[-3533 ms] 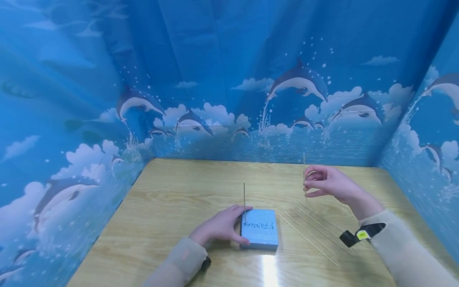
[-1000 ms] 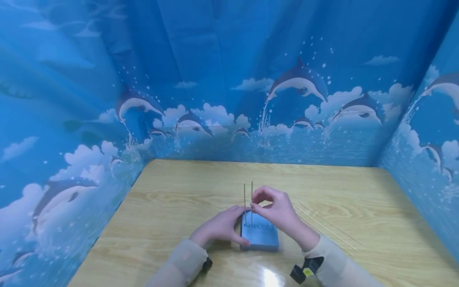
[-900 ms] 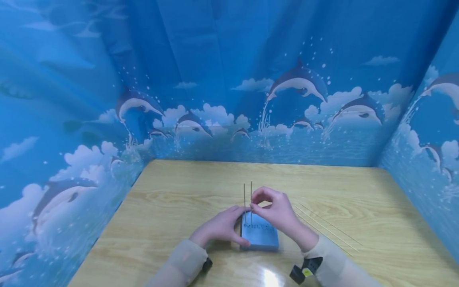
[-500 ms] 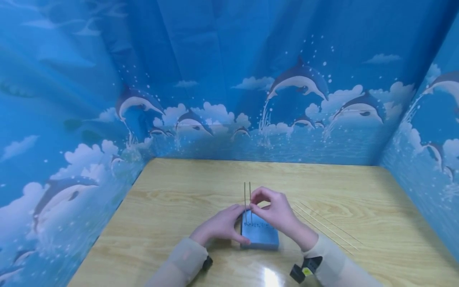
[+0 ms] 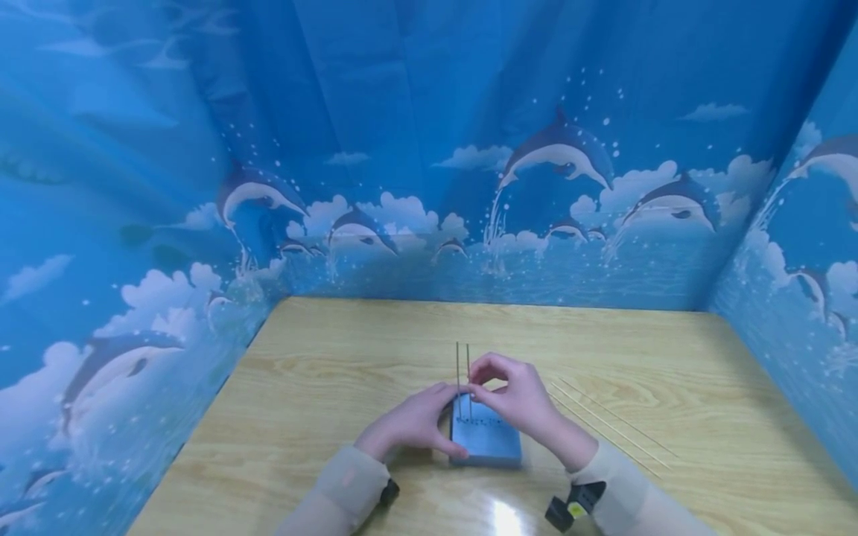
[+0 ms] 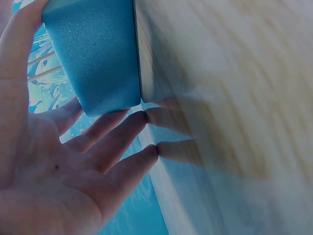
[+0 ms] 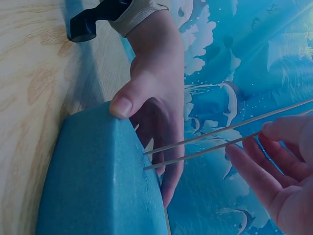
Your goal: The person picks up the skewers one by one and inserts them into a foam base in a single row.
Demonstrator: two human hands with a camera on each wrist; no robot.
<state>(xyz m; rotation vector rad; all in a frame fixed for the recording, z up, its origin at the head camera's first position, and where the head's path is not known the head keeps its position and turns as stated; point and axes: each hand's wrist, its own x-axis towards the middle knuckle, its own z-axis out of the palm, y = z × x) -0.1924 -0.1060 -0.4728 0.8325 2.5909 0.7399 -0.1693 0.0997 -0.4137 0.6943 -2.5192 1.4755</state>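
Note:
A light blue foam-like block [image 5: 492, 449] with a row of small dark holes across its top lies on the table. My left hand [image 5: 410, 423] holds the block's left side, thumb at the near edge and fingers at the far edge. One thin wooden skewer [image 5: 458, 361] stands upright at the left end of the row, touched by no fingers. Just right of it, my right hand [image 5: 518, 391] pinches a second skewer [image 5: 468, 357] between thumb and fingertips. In the right wrist view, the lower ends of both skewers meet the block's holed face [image 7: 142, 183].
Three loose skewers [image 5: 611, 424] lie slantwise on the wooden table [image 5: 322, 372], right of the block and partly behind the right forearm. A blue curtain [image 5: 402, 149] printed with dolphins rises along the back and sides.
Earlier, the right hand held a skewer in the air to the right; it has come left to the block. Lately that skewer's top has shifted slightly left and lower. The left hand stays put.

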